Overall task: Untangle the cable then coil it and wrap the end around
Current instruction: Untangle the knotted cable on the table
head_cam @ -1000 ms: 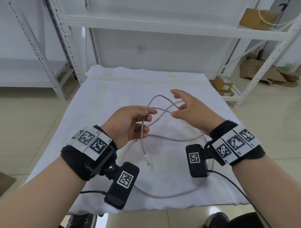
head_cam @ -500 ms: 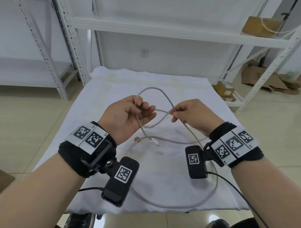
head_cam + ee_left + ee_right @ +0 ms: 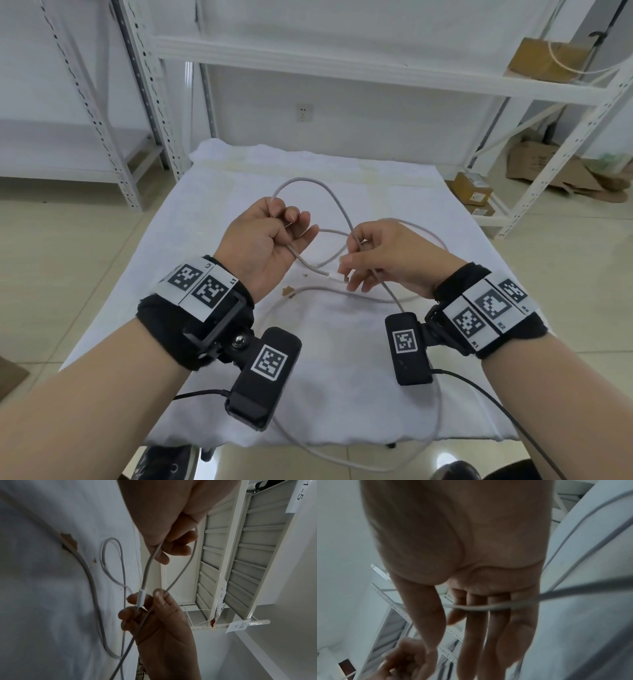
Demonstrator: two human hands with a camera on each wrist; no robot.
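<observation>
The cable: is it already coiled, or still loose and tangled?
Still loose. The cable crosses itself in open loops between the left hand and right hand, and trails over the white cloth; no coil.

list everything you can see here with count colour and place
cable: one, pale grey, looped between both hands, the rest trailing over the cloth and off its near edge
plug: one, white, at the right fingertips
cloth: one, white, spread over the table
shelving: white metal racks behind and at both sides
boxes: several, brown cardboard, on the low right shelf; one more on the upper right shelf
flat cardboard: brown, on the floor at far right
socket: one, white, on the back wall
wrist cameras: two, black with square markers, one under each wrist
left hand: grips the cable loop
right hand: pinches the cable by the plug
</observation>
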